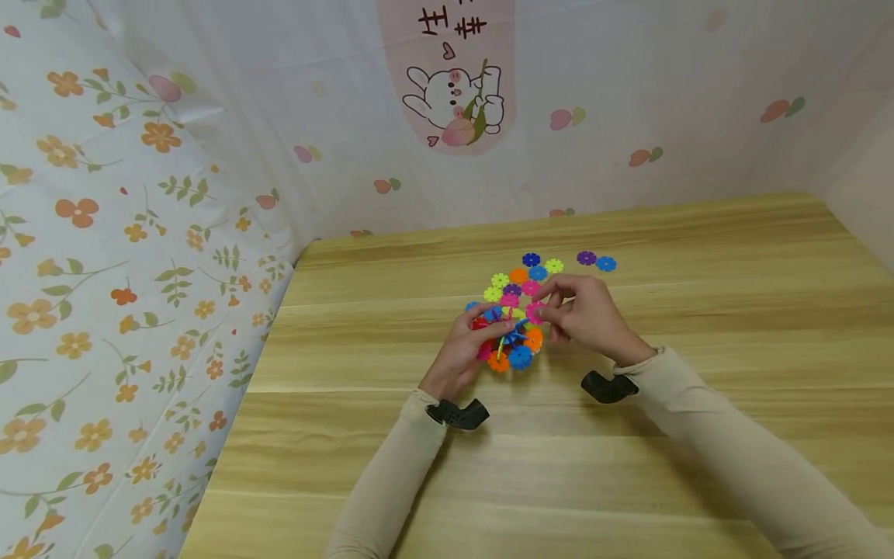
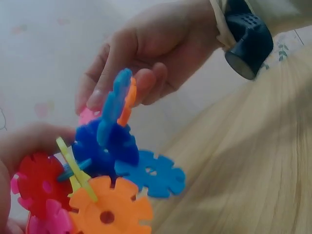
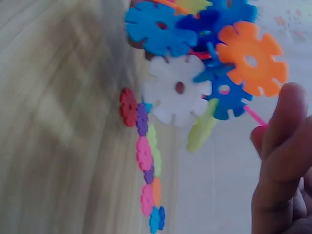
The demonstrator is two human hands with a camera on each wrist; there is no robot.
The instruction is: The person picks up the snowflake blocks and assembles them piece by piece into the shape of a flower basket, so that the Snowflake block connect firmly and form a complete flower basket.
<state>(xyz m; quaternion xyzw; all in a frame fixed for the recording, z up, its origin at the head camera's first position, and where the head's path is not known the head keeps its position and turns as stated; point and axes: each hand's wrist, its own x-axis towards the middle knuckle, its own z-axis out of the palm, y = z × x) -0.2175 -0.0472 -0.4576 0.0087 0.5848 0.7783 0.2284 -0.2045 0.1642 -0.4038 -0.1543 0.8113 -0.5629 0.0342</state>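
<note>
A cluster of interlocked notched plastic discs in blue, orange, red, yellow and white is held above the table by the left hand, its thumb and fingers around the cluster's left side. The right hand pinches a pink disc at the cluster's upper right edge. In the left wrist view, an orange disc and a red disc are near the left thumb. A white disc faces the right wrist camera; the pink disc shows there only as a thin edge by the right fingertips.
Loose discs lie on the wooden table beyond the hands, among them an orange one, a dark blue one, a purple one and a blue one. Patterned cloth hangs behind the table and at its left.
</note>
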